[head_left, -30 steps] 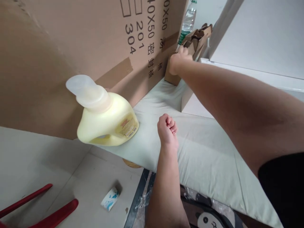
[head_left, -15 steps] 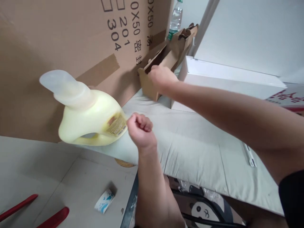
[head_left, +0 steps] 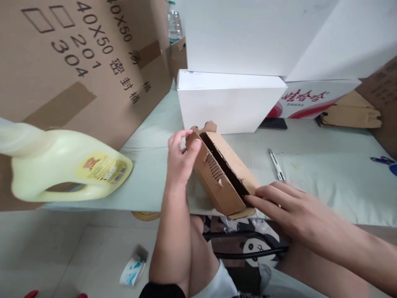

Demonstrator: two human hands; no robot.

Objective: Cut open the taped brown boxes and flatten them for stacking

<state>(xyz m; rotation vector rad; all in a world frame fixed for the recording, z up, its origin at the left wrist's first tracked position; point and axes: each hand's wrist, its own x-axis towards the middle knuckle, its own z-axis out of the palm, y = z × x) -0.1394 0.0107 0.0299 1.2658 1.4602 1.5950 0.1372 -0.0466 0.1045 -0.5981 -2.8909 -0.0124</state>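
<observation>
A narrow brown cardboard box (head_left: 223, 190) with a long dark slot and torn, ragged edges lies slanted near the front edge of the cloth-covered surface. My left hand (head_left: 182, 155) grips its far left end, thumb on the near panel and fingers around the back. At the near right end, my right hand (head_left: 285, 207) holds the box, with fingertips at the slot and right panel; its thumb is hidden. The inside of the box is too dark to make out. A white pen (head_left: 276, 165) lies just beyond my right hand.
A pale yellow jug (head_left: 68, 165) stands left, before a large printed carton (head_left: 93, 78). White boxes (head_left: 229, 105) stand behind, near a bottle (head_left: 174, 27) and another brown box (head_left: 179, 58). Flattened cardboard (head_left: 350, 114) and a dark phone-like slab (head_left: 273, 123) lie right. A paper cup (head_left: 132, 271) is on the floor.
My right hand has brought a cardboard box from beside the carton to the front edge. My left hand has gone from a loose fist to gripping it. The view has turned right.
</observation>
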